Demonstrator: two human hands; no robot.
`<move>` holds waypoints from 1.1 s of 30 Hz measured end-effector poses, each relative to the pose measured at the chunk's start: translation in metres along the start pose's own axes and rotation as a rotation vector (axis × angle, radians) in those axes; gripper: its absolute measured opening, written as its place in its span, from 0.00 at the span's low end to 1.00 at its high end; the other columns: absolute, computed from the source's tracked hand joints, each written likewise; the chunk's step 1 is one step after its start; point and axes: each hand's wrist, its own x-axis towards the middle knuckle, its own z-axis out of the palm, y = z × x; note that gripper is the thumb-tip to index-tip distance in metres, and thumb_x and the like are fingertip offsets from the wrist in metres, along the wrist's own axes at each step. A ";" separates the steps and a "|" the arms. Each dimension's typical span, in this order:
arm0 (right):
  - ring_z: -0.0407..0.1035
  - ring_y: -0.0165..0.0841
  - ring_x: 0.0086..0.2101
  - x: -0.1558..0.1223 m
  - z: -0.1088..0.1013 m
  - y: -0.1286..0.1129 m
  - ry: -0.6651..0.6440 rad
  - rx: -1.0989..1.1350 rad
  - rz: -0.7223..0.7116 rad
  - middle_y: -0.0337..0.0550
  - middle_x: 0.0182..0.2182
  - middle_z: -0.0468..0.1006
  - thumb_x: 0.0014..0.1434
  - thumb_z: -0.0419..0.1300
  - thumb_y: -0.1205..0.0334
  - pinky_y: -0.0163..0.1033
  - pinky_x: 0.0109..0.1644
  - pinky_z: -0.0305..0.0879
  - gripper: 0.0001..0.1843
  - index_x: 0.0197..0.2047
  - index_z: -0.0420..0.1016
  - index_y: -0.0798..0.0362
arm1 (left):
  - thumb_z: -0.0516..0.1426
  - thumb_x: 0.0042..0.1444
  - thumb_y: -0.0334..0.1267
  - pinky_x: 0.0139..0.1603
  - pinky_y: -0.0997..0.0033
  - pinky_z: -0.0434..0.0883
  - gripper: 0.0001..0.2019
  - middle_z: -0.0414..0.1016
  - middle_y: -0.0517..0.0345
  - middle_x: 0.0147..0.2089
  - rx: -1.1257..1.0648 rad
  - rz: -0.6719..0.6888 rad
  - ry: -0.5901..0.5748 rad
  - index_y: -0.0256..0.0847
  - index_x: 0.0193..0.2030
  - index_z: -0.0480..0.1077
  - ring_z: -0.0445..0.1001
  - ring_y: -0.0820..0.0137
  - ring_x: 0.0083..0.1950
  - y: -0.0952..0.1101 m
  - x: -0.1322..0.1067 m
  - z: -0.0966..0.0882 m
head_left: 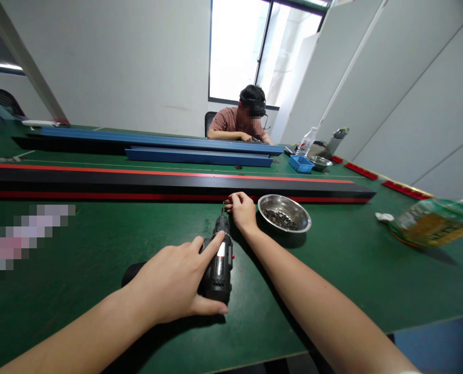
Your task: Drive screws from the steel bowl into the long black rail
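Observation:
A black cordless drill (219,262) lies on its side on the green table, its bit pointing at a long black bar with red stripes (177,183). My left hand (177,275) is closed around the drill body from the left. At the bit's tip, beside the bar's near edge, the fingers of my right hand (242,210) are pinched together. Whatever they hold is too small to make out. Just right of that hand stands a metal bowl (306,218) with many small dark screws (280,219) in it.
Blue bars (200,156) lie across the table farther back. Behind them a person (235,119) sits bent over the table. A blue basket (300,164) and another metal bowl (320,162) stand at the back right. A plastic jar (436,223) is at the right.

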 end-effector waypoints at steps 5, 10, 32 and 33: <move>0.77 0.35 0.31 0.000 -0.001 0.001 -0.053 -0.094 -0.041 0.40 0.32 0.82 0.64 0.54 0.53 0.37 0.37 0.71 0.15 0.37 0.80 0.49 | 0.57 0.51 0.71 0.47 0.48 0.77 0.56 0.74 0.38 0.58 0.001 0.001 -0.004 0.45 0.78 0.41 0.80 0.45 0.48 0.001 0.000 -0.002; 0.77 0.37 0.34 0.000 -0.001 0.000 -0.127 -0.154 -0.074 0.42 0.33 0.83 0.67 0.52 0.49 0.37 0.37 0.70 0.21 0.38 0.83 0.49 | 0.57 0.51 0.70 0.46 0.49 0.77 0.56 0.74 0.39 0.57 0.005 0.006 0.001 0.45 0.79 0.40 0.80 0.45 0.48 -0.001 0.000 0.001; 0.79 0.38 0.39 0.000 -0.004 -0.005 -0.105 -0.302 -0.030 0.45 0.38 0.85 0.67 0.52 0.52 0.37 0.44 0.70 0.20 0.45 0.83 0.52 | 0.48 0.52 0.77 0.38 0.52 0.76 0.56 0.75 0.42 0.53 0.129 -0.030 0.186 0.46 0.79 0.37 0.81 0.47 0.42 -0.019 0.021 0.029; 0.79 0.38 0.39 -0.001 -0.004 -0.005 -0.108 -0.306 -0.032 0.46 0.39 0.85 0.67 0.52 0.52 0.37 0.44 0.70 0.20 0.45 0.83 0.52 | 0.47 0.52 0.77 0.38 0.52 0.76 0.56 0.75 0.42 0.53 0.133 -0.027 0.188 0.45 0.79 0.37 0.81 0.47 0.42 -0.019 0.021 0.030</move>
